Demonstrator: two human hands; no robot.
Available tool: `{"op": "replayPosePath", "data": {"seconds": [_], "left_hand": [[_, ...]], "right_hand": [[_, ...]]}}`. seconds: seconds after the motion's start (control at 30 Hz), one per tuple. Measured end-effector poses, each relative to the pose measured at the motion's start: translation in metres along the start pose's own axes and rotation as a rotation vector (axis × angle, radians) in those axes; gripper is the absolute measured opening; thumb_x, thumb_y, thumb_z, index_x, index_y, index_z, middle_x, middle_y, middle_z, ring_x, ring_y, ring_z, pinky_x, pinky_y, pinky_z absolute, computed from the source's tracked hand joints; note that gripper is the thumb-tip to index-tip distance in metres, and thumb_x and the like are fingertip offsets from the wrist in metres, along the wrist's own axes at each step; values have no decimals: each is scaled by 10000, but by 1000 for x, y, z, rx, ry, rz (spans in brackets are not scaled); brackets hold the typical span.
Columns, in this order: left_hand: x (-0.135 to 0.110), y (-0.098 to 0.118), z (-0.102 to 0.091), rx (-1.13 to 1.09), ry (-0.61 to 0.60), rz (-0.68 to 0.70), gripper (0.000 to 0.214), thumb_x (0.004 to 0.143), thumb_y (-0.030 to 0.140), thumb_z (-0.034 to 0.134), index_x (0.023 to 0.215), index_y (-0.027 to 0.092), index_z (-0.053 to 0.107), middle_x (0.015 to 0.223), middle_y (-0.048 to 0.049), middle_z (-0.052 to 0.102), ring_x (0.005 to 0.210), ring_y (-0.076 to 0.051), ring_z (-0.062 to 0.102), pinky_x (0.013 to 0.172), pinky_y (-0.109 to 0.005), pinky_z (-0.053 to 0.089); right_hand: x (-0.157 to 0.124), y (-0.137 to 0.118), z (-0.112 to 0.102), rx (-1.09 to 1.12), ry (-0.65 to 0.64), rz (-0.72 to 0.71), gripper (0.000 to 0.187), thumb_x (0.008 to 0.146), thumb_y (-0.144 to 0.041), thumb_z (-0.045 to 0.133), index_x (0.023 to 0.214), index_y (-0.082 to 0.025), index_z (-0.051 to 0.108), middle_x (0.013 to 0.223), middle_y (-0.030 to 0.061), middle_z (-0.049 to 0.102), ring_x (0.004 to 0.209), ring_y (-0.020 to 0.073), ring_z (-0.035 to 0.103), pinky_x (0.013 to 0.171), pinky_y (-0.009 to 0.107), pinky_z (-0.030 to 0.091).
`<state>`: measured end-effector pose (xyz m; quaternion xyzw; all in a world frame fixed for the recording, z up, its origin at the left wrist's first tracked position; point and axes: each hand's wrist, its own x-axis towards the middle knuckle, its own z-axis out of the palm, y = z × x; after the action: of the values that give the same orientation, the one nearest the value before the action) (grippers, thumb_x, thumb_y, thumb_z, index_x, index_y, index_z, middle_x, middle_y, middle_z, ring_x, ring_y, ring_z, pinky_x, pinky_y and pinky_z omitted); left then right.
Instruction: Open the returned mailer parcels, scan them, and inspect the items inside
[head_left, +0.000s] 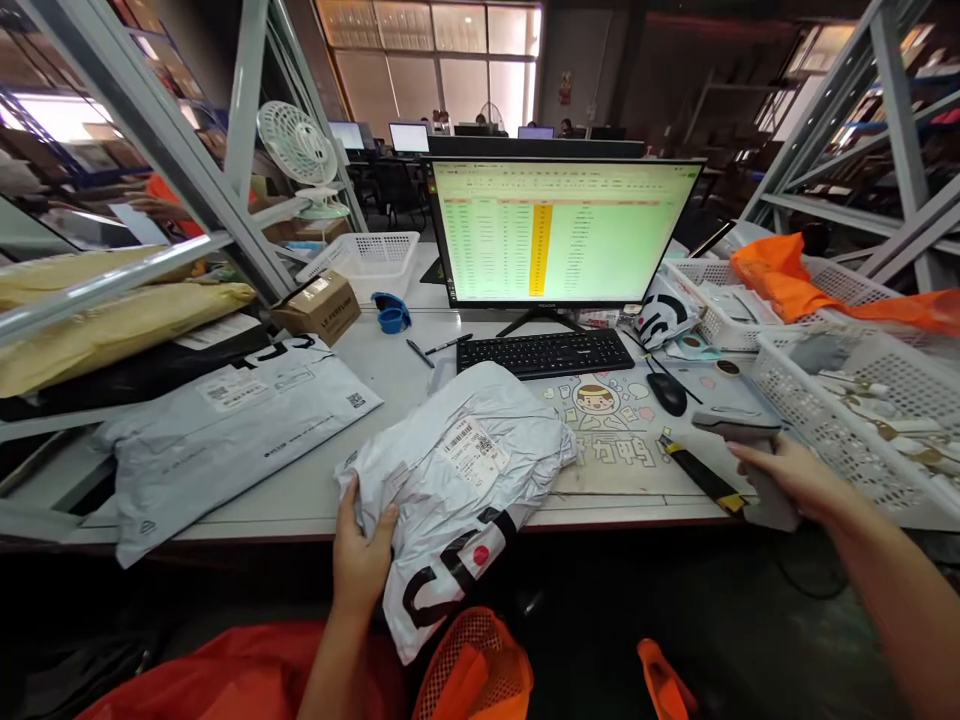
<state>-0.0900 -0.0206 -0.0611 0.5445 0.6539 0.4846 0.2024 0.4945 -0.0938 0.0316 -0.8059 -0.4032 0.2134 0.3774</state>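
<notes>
left hand: fingers up, pinching poly mailer | right hand: fingers curled round barcode scanner | both: desk front edge

The small cardboard box appears to read "LE PERFUME"; the central white poly mailer carries large black lettering, a red dot and a shipping label with barcode and QR code, its print too small to read. The desk mat bears outlined Chinese characters; the spreadsheet is illegible.
</notes>
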Motion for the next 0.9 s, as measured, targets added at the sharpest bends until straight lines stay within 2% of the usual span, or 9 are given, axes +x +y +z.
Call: {"op": "replayPosePath", "data": {"seconds": [0.1, 0.2, 0.3, 0.37, 0.47, 0.5, 0.63, 0.8, 0.9], "left_hand": [[10, -28, 2, 78, -62, 76, 809, 899, 552, 569, 1565, 137, 370, 1554, -216, 466, 1454, -375, 437, 1211, -543, 335], [14, -42, 9, 196, -61, 196, 800, 909, 572, 507, 1545, 99, 401, 1479, -248, 536, 1360, -408, 516, 1169, -585, 353], [13, -48, 16, 268, -3, 257, 802, 922, 594, 455, 1533, 76, 421, 1408, -268, 585, 1259, -420, 579, 1141, -593, 361], [14, -49, 21, 302, 34, 255, 811, 925, 615, 434, 1531, 76, 431, 1371, -271, 607, 1205, -419, 604, 1125, -590, 368], [17, -50, 24, 347, 54, 237, 807, 932, 625, 413, 1533, 87, 438, 1293, -263, 646, 1135, -410, 626, 1098, -587, 382], [18, -50, 24, 358, 45, 239, 805, 936, 621, 409, 1536, 86, 434, 1275, -261, 653, 1120, -407, 628, 1092, -586, 384], [17, -51, 22, 374, -14, 264, 775, 954, 590, 391, 1552, 96, 403, 1337, -252, 633, 1130, -398, 613, 1100, -582, 364], [12, -48, 21, 381, -20, 244, 726, 969, 576, 369, 1541, 132, 419, 1386, -218, 619, 1152, -383, 597, 1119, -566, 341], [10, -46, 21, 392, -24, 246, 728, 974, 570, 363, 1541, 116, 420, 1376, -232, 619, 1169, -394, 582, 1120, -578, 335]], "right_hand": [[37, 38, -21, 84, -54, 202, 277, 724, -442, 704, 863, -203, 735, 816, 171, 768, 757, 369, 744, 621, 462, 607], [40, 46, -31, -188, 123, 107, 312, 828, -478, 614, 861, -193, 738, 902, 204, 758, 897, 392, 733, 762, 516, 584], [36, 26, -19, -524, 270, 0, 410, 885, -468, 584, 970, -109, 762, 1040, 286, 717, 1055, 437, 679, 890, 567, 515], [45, 0, 8, -609, 242, -97, 451, 933, -408, 530, 1098, -45, 743, 1154, 300, 692, 1139, 399, 649, 973, 519, 482], [78, -44, 74, -593, 53, -307, 406, 988, -325, 477, 1255, -109, 695, 1296, 154, 694, 1201, 238, 627, 1046, 321, 448], [91, -59, 99, -598, 11, -366, 389, 985, -303, 498, 1274, -124, 686, 1341, 132, 675, 1234, 225, 601, 1075, 303, 420], [120, -101, 173, -634, -96, -536, 494, 973, -267, 550, 1441, -111, 553, 1517, 148, 536, 1418, 289, 412, 1189, 404, 281], [121, -120, 198, -678, -50, -530, 503, 1014, -304, 499, 1437, -30, 505, 1370, 262, 594, 1367, 372, 440, 1138, 565, 308], [117, -131, 197, -693, -12, -515, 464, 1016, -412, 567, 1376, -120, 562, 1337, 180, 604, 1258, 322, 551, 1083, 565, 421]]}}
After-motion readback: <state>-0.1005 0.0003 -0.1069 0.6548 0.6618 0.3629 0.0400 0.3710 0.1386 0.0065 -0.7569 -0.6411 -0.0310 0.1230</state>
